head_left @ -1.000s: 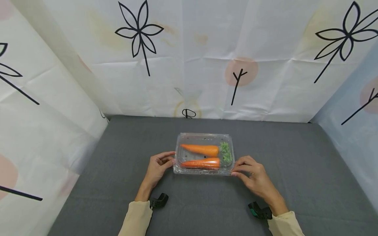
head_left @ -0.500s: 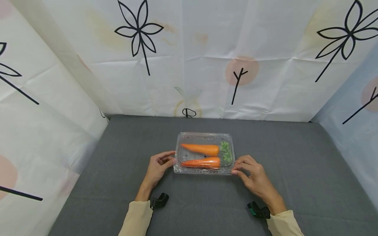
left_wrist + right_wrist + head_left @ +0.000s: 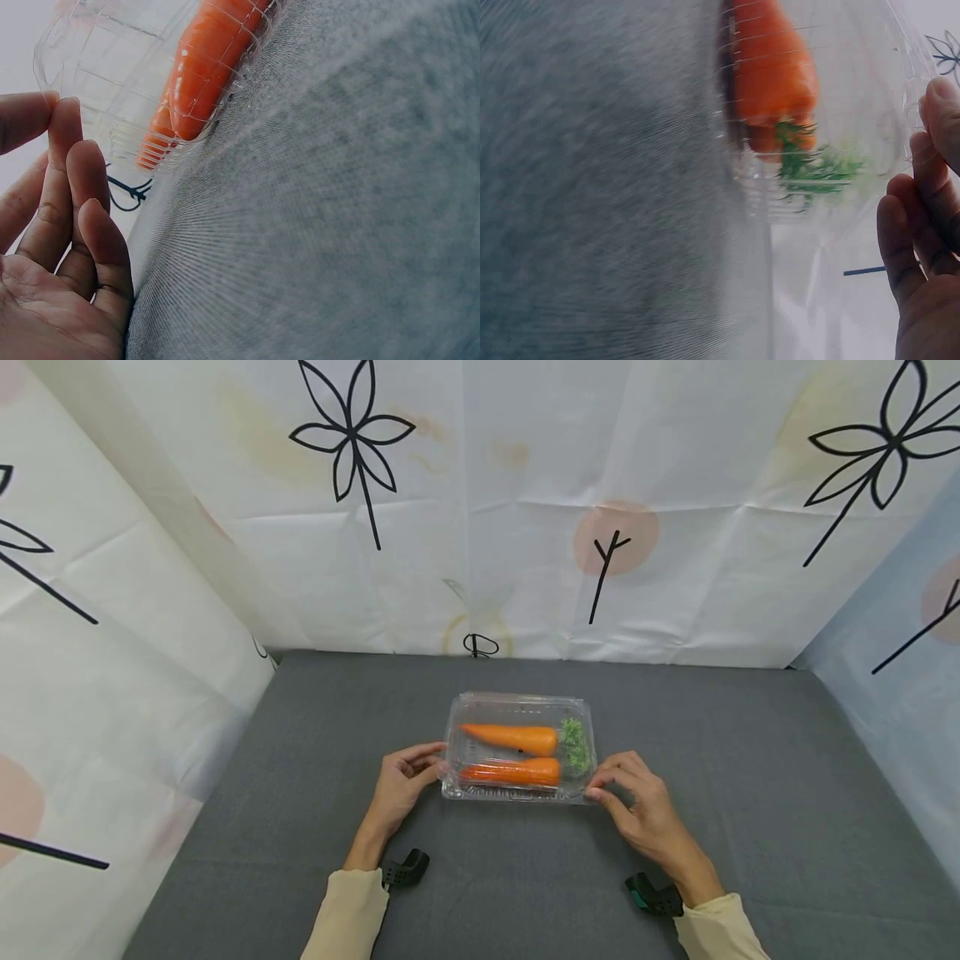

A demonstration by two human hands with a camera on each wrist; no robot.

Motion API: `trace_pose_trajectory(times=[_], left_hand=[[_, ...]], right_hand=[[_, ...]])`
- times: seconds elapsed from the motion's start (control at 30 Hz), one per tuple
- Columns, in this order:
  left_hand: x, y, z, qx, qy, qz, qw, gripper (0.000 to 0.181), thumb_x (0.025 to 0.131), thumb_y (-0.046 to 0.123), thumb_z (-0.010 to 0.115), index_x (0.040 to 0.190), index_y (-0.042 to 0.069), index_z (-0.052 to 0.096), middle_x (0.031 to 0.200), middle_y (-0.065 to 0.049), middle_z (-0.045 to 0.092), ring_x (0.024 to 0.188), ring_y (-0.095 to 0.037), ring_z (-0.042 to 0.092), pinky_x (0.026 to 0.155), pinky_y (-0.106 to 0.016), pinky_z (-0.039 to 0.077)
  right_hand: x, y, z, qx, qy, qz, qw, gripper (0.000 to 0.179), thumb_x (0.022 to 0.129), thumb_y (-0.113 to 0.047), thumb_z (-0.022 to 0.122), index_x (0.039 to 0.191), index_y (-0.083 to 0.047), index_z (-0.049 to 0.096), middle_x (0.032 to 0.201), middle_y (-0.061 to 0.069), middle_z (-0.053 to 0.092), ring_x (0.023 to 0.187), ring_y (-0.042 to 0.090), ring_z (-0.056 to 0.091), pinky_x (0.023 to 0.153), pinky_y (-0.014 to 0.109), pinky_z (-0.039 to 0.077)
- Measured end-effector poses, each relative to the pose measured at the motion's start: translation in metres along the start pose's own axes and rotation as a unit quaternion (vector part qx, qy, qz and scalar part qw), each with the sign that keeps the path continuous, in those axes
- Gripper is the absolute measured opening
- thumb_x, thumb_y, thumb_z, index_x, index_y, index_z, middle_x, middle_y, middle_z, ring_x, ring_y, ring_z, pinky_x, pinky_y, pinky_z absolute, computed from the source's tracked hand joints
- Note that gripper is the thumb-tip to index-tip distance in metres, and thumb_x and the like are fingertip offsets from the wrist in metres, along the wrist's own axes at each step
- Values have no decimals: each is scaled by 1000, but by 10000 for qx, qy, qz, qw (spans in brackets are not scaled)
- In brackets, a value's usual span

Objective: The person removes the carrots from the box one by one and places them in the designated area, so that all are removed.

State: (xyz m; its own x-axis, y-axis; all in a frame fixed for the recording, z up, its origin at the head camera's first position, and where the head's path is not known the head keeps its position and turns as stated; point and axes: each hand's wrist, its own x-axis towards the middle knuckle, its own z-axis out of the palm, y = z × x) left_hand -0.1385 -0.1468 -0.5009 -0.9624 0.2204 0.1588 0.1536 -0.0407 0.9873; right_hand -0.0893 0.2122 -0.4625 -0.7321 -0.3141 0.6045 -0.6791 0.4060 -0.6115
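Observation:
A clear plastic clamshell box (image 3: 517, 702) lies on the grey cloth in the head view. Inside are two orange carrots side by side, a far carrot (image 3: 517, 739) and a near carrot (image 3: 517, 772), with green leafy tops (image 3: 574, 745) at the right end. My left hand (image 3: 397, 789) pinches the box's left rim between thumb and forefinger; the left wrist view shows the other fingers (image 3: 90, 172) loosely bent below it. At the near right corner, my right hand (image 3: 645, 806) pinches the rim, its thumb (image 3: 943, 112) visible in the right wrist view.
Grey cloth (image 3: 517, 885) covers the table. White printed fabric (image 3: 480, 527) hangs behind and at the left, with a bluish-white sheet (image 3: 900, 635) at the right. A black wrist device (image 3: 405, 869) sits on the left wrist, another wrist device (image 3: 655, 895) on the right.
Both hands keep their pinch on the rim. The box's far edge appears very slightly higher in the head view, and the right forearm has edged a little left.

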Motion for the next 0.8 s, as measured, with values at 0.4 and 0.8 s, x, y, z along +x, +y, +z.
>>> trace_pose_trajectory(times=[0.4, 0.8], left_hand=[[1, 0, 1, -93, -5, -36, 10000, 34, 91, -7, 69, 124, -17, 62, 88, 6, 72, 84, -7, 66, 81, -22, 53], [2, 1, 2, -76, 76, -181, 9998, 33, 92, -2, 71, 122, -14, 65, 88, -3, 72, 81, -8, 66, 80, -23, 53]], right_hand=[[8, 2, -2, 838, 649, -405, 9935, 7, 84, -1, 78, 90, -3, 74, 91, 15, 64, 88, 21, 57, 82, 19, 47], [43, -9, -21, 1062, 618, -388, 9917, 7, 87, 7, 74, 91, 1, 73, 94, 17, 62, 91, 17, 58, 84, 18, 49]])
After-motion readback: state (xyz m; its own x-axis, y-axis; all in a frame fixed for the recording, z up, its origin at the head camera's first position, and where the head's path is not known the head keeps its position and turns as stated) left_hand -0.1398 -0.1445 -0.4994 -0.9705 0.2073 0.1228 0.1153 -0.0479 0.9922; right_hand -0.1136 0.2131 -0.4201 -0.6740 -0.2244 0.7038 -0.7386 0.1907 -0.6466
